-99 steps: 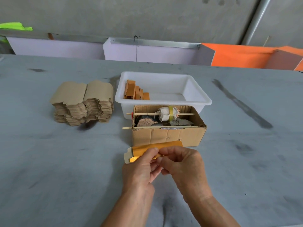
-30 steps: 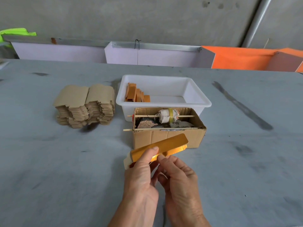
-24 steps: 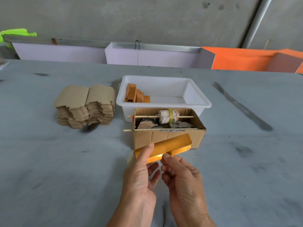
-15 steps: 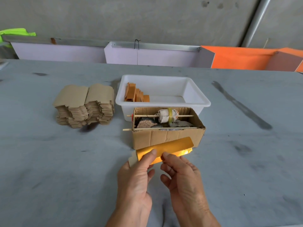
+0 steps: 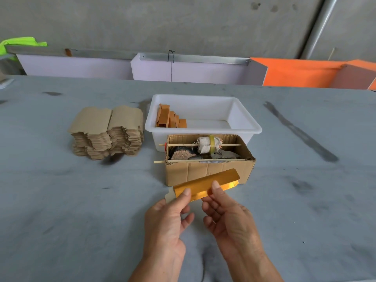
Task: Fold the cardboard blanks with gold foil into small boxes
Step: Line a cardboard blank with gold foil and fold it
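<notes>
A shiny gold-foil blank (image 5: 205, 187), long and partly creased, hangs above the grey, smudged table (image 5: 61, 210), just before an open corrugated carton (image 5: 207, 171). Left hand (image 5: 166, 222) and right hand (image 5: 230, 218) each pinch its near edge with thumbs uppermost. Behind stand a white plastic tub (image 5: 203, 117), a stack of plain brown blanks (image 5: 107, 132) and a concrete wall.

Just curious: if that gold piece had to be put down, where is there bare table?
Bare table lies right of the cardboard box, and near-left below the stack of blanks. It is crowded where the white tub and box touch.
</notes>
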`<state>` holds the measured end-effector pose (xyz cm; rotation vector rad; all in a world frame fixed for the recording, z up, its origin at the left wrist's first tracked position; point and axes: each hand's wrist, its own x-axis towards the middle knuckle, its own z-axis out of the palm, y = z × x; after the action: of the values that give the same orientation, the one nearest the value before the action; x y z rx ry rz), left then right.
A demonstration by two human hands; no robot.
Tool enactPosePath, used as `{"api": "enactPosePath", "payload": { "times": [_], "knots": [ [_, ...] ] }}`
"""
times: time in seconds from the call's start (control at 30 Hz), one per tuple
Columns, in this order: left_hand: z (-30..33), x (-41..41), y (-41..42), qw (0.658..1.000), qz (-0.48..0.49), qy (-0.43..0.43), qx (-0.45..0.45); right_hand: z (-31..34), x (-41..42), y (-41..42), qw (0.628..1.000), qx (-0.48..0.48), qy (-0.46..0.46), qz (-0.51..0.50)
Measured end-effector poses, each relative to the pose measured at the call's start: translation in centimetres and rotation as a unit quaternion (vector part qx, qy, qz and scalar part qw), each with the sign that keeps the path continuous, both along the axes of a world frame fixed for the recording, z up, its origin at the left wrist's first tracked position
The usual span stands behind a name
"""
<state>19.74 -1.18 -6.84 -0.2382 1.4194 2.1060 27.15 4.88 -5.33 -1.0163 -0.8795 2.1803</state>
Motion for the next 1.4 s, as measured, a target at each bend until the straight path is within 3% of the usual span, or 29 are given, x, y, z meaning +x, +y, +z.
{"api": "enactPosePath", "payload": {
  "times": [0.27,0.47,0.67,0.9,0.97,1.07,1.13,1.17,1.2,1.4],
  "knots": [
    [0.5,0.0,-0.1,0.998,-0.056,-0.016,0.002,0.0,0.1,0.7,0.996,0.092,-0.014,-0.005],
    [0.8,-0.3,-1.1,0.992,-0.053,0.116,-0.021,-0.1,0.5,1.6,0.991,0.124,-0.045,-0.004],
    [0.9,-0.6,-1.0,0.995,-0.067,0.073,-0.002,0.2,0.8,1.3,0.995,0.093,-0.021,0.031],
    [0.4,-0.2,-1.0,0.981,-0.085,0.168,-0.049,0.3,0.7,1.7,0.991,0.116,-0.067,0.015],
    [0.0,-0.2,-1.2,0.943,-0.091,0.294,-0.124,0.4,0.8,1.7,0.991,0.110,-0.075,0.012],
    [0.4,0.0,-1.5,0.823,-0.147,0.496,-0.234,0.3,0.7,1.8,0.991,0.108,-0.078,0.020],
    [0.5,0.1,-1.5,0.769,-0.159,0.553,-0.278,0.3,0.6,1.7,0.992,0.100,-0.065,0.029],
    [0.6,0.1,-1.5,0.759,-0.152,0.565,-0.286,0.3,0.6,1.7,0.994,0.092,-0.049,0.035],
    [0.6,0.0,-1.6,0.763,-0.141,0.565,-0.281,0.3,0.7,1.7,0.996,0.081,-0.025,0.040],
    [0.4,0.0,-1.9,0.878,-0.143,0.428,-0.162,-0.3,1.1,1.9,0.990,0.074,0.064,0.106]
  ]
}}
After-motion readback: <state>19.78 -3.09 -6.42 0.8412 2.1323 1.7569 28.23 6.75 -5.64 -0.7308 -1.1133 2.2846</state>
